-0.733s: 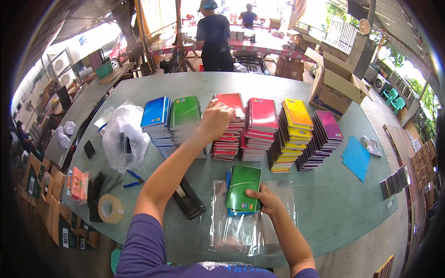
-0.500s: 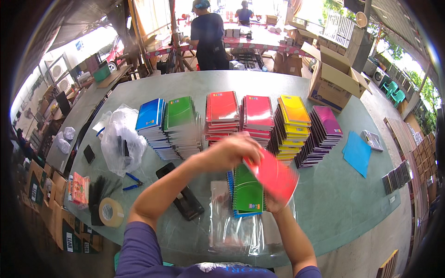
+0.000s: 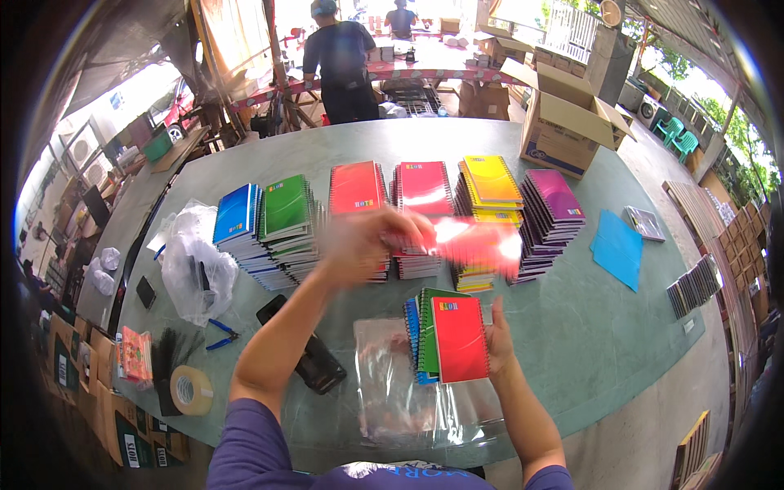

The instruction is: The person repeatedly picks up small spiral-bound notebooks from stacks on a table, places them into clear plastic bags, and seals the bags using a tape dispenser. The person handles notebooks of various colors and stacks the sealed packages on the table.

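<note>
My left hand is closed on a pinkish-red spiral notebook, blurred by motion, in front of the tall stacks. Below it, a small fanned set of spiral notebooks has a red one on top, a green one under it and a blue one lowest. My right hand holds this set at its right edge, thumb pointing up and fingers hidden beneath. Clear plastic sheets lie under the set.
Stacks of blue, green, red, pinkish-red, yellow and purple notebooks form a row. Around them are an open carton, plastic bag, black tape dispenser, pliers, tape roll and blue sheets.
The red notebook that was in my left hand now lies on the green one. My left hand has reached the stacks and lifted a pinkish-red notebook, swinging it right.
</note>
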Demonstrator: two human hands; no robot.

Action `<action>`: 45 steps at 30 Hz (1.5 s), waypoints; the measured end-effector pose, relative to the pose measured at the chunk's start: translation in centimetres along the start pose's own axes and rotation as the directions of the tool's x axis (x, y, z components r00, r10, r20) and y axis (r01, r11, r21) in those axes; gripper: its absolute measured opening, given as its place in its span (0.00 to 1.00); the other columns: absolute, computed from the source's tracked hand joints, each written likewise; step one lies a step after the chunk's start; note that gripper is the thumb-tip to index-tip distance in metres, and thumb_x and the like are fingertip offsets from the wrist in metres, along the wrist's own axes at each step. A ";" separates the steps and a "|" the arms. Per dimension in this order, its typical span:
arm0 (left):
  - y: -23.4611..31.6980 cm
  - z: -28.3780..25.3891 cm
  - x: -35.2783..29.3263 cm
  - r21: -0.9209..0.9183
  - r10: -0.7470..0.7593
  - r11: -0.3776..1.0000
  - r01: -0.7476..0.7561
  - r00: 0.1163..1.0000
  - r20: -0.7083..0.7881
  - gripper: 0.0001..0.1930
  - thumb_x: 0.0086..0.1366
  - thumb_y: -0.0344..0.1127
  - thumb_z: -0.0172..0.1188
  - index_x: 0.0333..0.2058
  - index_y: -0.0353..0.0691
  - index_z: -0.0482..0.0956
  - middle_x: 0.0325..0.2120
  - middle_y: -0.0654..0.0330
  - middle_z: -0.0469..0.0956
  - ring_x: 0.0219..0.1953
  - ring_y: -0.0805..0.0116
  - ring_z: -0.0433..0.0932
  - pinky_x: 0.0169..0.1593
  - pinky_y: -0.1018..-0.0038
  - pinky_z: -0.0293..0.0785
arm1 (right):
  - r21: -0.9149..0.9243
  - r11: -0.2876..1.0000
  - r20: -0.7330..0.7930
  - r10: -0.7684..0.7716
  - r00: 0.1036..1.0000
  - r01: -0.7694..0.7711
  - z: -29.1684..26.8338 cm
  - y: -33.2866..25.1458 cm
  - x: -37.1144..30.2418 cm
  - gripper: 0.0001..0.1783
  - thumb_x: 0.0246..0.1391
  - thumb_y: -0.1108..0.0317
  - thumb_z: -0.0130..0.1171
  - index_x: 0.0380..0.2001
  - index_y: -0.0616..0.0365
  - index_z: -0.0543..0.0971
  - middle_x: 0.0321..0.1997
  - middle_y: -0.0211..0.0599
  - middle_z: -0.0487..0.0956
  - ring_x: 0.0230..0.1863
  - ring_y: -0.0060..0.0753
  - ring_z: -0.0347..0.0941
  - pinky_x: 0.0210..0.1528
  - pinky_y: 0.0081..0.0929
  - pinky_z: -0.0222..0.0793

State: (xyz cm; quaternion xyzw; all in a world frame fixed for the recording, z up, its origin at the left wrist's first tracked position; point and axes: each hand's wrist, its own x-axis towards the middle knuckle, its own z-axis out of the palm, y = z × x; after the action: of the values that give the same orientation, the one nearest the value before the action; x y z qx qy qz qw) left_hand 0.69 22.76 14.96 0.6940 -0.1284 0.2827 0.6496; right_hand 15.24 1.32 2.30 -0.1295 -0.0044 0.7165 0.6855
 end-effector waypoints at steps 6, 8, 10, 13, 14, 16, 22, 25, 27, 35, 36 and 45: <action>-6.2 2.1 0.7 0.950 -0.098 0.243 -0.197 0.969 0.226 0.23 0.50 0.22 0.51 0.46 0.46 0.77 0.58 0.51 0.62 0.63 0.54 0.55 0.64 0.56 0.48 | -0.419 0.908 -0.151 -0.058 0.987 -0.011 -2.0 0.1 -1.7 0.26 0.51 0.63 0.60 0.50 0.65 0.67 0.47 0.46 0.75 0.45 0.37 0.75 0.47 0.34 0.74; -7.8 -0.7 1.9 0.999 0.065 0.050 0.022 0.998 -0.025 0.20 0.55 0.30 0.55 0.49 0.41 0.73 0.52 0.49 0.66 0.59 0.53 0.61 0.63 0.58 0.49 | -0.489 0.872 -0.190 -0.120 0.974 0.013 -2.0 0.4 -1.6 0.26 0.51 0.61 0.61 0.48 0.65 0.68 0.45 0.45 0.76 0.43 0.35 0.76 0.45 0.31 0.75; -8.5 -2.3 1.9 0.999 0.127 -0.024 0.045 0.991 -0.042 0.17 0.56 0.32 0.57 0.45 0.38 0.73 0.44 0.49 0.73 0.53 0.53 0.68 0.60 0.59 0.54 | -0.536 0.843 -0.215 -0.178 0.960 0.036 -3.1 0.4 -1.4 0.29 0.51 0.55 0.60 0.48 0.66 0.68 0.45 0.45 0.76 0.44 0.36 0.76 0.46 0.32 0.75; -5.0 2.7 1.7 0.999 0.276 -0.021 -0.039 0.960 0.043 0.12 0.55 0.34 0.57 0.39 0.38 0.75 0.37 0.54 0.76 0.44 0.55 0.73 0.55 0.58 0.61 | -0.106 0.990 -0.179 -0.112 0.977 0.094 -4.9 -0.8 -2.1 0.37 0.50 0.40 0.53 0.49 0.64 0.68 0.48 0.49 0.74 0.49 0.41 0.73 0.50 0.41 0.72; -3.3 5.9 0.5 0.996 0.294 -0.046 -0.072 0.952 0.083 0.11 0.55 0.34 0.56 0.36 0.38 0.76 0.36 0.55 0.77 0.41 0.57 0.74 0.54 0.57 0.63 | -0.064 0.993 -0.115 -0.102 0.988 0.095 -4.3 -1.1 -2.6 0.37 0.51 0.41 0.52 0.49 0.65 0.68 0.49 0.50 0.73 0.50 0.42 0.72 0.50 0.41 0.72; -3.0 11.0 -1.8 0.942 0.115 -0.112 -0.315 0.938 0.328 0.12 0.54 0.36 0.57 0.36 0.38 0.76 0.35 0.55 0.77 0.42 0.57 0.74 0.54 0.58 0.63 | 0.014 0.998 0.006 -0.069 0.998 0.069 -2.2 -1.8 -3.7 0.35 0.54 0.43 0.50 0.49 0.67 0.67 0.50 0.52 0.73 0.51 0.43 0.71 0.51 0.43 0.71; -10.0 12.0 7.4 0.968 0.171 0.163 -0.194 0.971 0.166 0.28 0.56 0.56 0.56 0.42 0.34 0.75 0.39 0.49 0.76 0.48 0.54 0.72 0.59 0.58 0.58 | -0.094 0.986 -0.178 -0.151 0.972 0.136 -4.0 -3.3 -7.0 0.21 0.43 0.73 0.54 0.43 0.70 0.70 0.40 0.50 0.77 0.40 0.43 0.77 0.46 0.40 0.73; -13.2 6.4 12.5 0.979 0.184 -0.197 0.048 0.983 -0.011 0.21 0.58 0.50 0.55 0.39 0.36 0.75 0.39 0.51 0.76 0.49 0.56 0.71 0.55 0.62 0.61 | -0.140 0.977 -0.269 -0.195 0.943 0.162 -3.9 -4.0 -8.5 0.20 0.41 0.73 0.54 0.41 0.71 0.72 0.37 0.51 0.78 0.36 0.45 0.78 0.45 0.40 0.74; -12.4 6.9 13.0 0.995 0.006 -0.064 0.070 0.998 -0.070 0.17 0.60 0.44 0.54 0.39 0.36 0.76 0.38 0.52 0.77 0.48 0.57 0.72 0.55 0.62 0.61 | -0.148 0.976 -0.292 -0.196 0.936 0.159 -4.0 -5.1 -10.1 0.19 0.41 0.73 0.53 0.40 0.71 0.72 0.37 0.50 0.78 0.36 0.44 0.78 0.44 0.40 0.75; -6.9 15.9 8.0 0.407 0.079 0.903 -0.139 0.984 0.161 0.16 0.47 0.18 0.56 0.37 0.38 0.74 0.37 0.56 0.75 0.46 0.59 0.73 0.51 0.65 0.67 | -0.051 0.980 -0.158 -0.198 0.967 0.192 -4.9 -9.4 -13.6 0.42 0.53 0.38 0.45 0.52 0.71 0.65 0.51 0.56 0.72 0.50 0.47 0.72 0.54 0.43 0.67; -7.2 16.9 7.8 0.565 0.023 0.784 -0.256 0.923 0.385 0.16 0.46 0.20 0.57 0.37 0.39 0.74 0.38 0.58 0.75 0.46 0.59 0.72 0.52 0.65 0.67 | -0.065 0.979 -0.096 -0.199 0.975 0.193 -4.8 -9.7 -13.9 0.46 0.52 0.34 0.43 0.53 0.71 0.64 0.52 0.57 0.71 0.51 0.48 0.71 0.55 0.43 0.66; -14.8 17.5 15.6 0.973 0.193 0.168 -0.160 0.973 0.127 0.17 0.54 0.27 0.54 0.44 0.42 0.76 0.48 0.52 0.72 0.57 0.57 0.65 0.59 0.59 0.59 | -0.330 0.942 -0.282 -0.161 0.946 0.063 -8.1 -11.3 -17.6 0.27 0.49 0.64 0.61 0.49 0.67 0.67 0.46 0.49 0.76 0.43 0.42 0.76 0.46 0.38 0.74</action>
State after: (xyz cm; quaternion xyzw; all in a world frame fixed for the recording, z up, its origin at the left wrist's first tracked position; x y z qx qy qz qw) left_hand 25.30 10.46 11.44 0.9239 0.0096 0.3817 0.0248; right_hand 28.32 -16.73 -0.24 -0.3461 -0.0208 0.6372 0.6883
